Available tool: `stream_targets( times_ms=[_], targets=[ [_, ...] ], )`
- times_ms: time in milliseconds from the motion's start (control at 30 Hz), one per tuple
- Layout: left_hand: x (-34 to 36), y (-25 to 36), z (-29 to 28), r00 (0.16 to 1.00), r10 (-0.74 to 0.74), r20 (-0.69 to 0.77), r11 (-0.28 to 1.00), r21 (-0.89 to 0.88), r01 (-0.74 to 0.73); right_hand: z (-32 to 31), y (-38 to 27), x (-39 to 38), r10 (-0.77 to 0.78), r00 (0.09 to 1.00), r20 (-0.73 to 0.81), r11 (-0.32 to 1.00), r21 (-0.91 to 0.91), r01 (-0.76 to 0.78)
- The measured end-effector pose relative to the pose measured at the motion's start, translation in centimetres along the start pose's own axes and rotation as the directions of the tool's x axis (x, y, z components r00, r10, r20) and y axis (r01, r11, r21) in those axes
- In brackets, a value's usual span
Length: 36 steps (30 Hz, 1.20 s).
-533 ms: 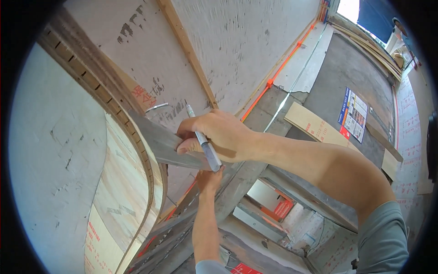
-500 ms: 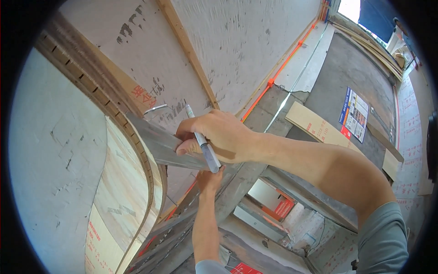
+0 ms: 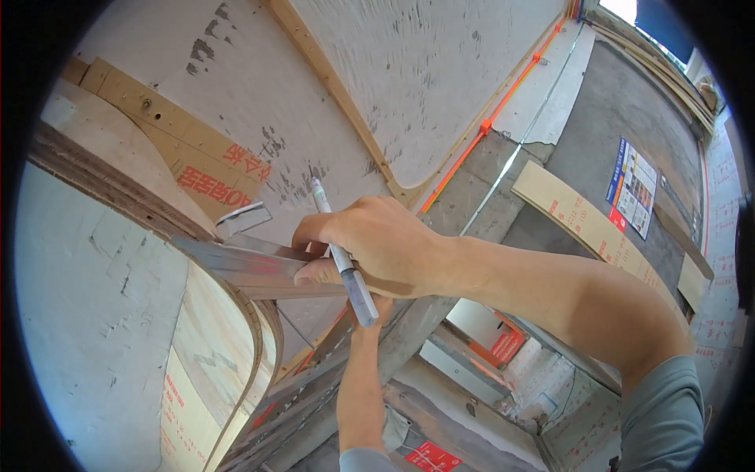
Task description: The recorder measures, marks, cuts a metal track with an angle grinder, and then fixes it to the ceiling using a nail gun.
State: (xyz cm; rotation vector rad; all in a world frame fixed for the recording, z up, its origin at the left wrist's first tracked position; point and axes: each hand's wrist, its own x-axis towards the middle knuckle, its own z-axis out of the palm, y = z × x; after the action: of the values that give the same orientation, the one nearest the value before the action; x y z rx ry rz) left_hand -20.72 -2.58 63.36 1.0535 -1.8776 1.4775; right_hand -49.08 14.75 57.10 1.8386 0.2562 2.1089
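My right hand (image 3: 381, 248) is closed on a metal straightedge (image 3: 228, 267), with a white pen (image 3: 357, 295) also held in it, tip upward. My left hand (image 3: 370, 315) is below, partly hidden behind my right hand and the pen, and appears to grip the straightedge's near end. The straightedge's far part reaches the layered edge of a curved plywood piece (image 3: 259, 354). A small bent metal piece (image 3: 244, 219) sits just above the straightedge, by a brown board (image 3: 181, 149) with red lettering.
Pale panels with a wooden batten (image 3: 338, 86) stand above. An orange conduit (image 3: 486, 126) runs diagonally beside grey concrete. Pale boards (image 3: 566, 212), a printed sheet (image 3: 633, 185) and long strips (image 3: 661, 75) are at right. An opening with red signs (image 3: 507, 346) is lower right.
The view has shifted, showing more of the brown board at upper left. Both hands, with straightedge and pen, appear somewhat lower in the picture, grips unchanged.
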Motion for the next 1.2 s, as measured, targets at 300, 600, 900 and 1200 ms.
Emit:
stream_targets(
  times_ms=[300,600,900,1200],
  targets=[
    [-0.4,0.2,-0.5,0.999,-0.040,0.031,0.997,-0.067,0.042,0.6,3.8,-4.0,0.023,0.999,-0.034,0.994,-0.102,-0.027],
    [-0.2,0.0,-0.5,1.000,-0.002,0.026,1.000,-0.020,0.002,-0.4,9.7,-10.5,0.395,0.910,0.129,0.834,-0.467,-0.296],
    [-0.6,0.0,-0.3,0.986,0.060,-0.158,0.998,0.042,-0.054,-1.8,7.2,-14.0,0.406,0.908,0.108,0.854,-0.398,-0.334],
    [-0.3,-0.3,-0.7,0.998,0.059,-0.013,0.996,-0.062,-0.060,0.5,-2.8,-3.2,0.105,0.987,-0.119,0.979,-0.164,-0.124]
  ],
)
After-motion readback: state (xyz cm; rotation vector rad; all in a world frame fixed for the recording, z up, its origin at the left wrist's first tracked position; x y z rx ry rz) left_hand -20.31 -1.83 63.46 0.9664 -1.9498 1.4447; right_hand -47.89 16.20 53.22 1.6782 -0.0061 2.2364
